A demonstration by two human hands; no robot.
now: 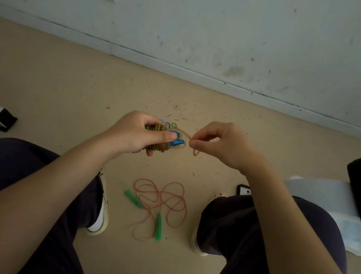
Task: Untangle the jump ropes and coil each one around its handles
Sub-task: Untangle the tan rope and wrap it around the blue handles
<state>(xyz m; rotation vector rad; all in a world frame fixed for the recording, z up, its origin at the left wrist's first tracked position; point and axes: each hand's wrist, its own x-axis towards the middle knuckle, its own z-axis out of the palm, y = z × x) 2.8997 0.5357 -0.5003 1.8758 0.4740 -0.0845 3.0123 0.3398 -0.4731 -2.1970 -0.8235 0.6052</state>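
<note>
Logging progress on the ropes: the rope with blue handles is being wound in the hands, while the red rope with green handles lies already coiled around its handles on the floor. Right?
Not quite. The head view shows the red rope lying loose in sprawling loops on the floor, its green handles apart, not coiled. The rest holds: the left hand grips the blue-handled bundle.

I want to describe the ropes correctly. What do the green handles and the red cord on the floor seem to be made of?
Green handles: probably moulded plastic, going by the smooth, even, bright colour.

Red cord: seems a thin, smooth plastic or rubber line; it lies in springy open loops and shows no braid. The view is too small to be sure.
</note>
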